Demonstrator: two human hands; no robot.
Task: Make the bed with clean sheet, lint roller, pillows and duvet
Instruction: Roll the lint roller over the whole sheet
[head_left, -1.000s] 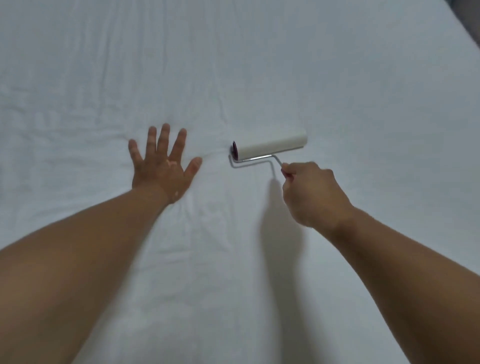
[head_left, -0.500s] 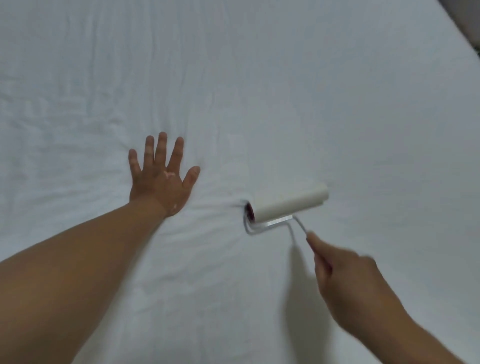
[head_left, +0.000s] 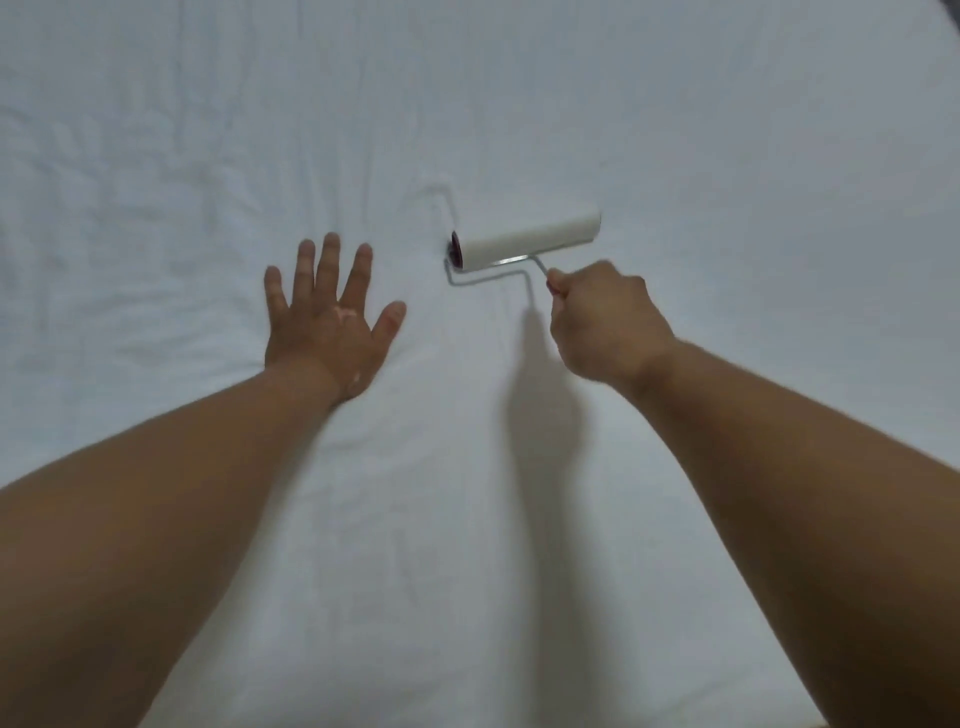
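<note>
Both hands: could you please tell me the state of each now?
Left hand: open, flat on the sheet.
Right hand: holding the lint roller by its handle.

Single head-worn view, wide-angle. Faces forward and steeply down onto the bed (head_left: 675, 130), close above it. Bed surface fills nearly the whole frame; its far right corner just shows at top right. Left forearm (head_left: 156, 519) and right forearm (head_left: 805, 493) enter from the bottom corners.
</note>
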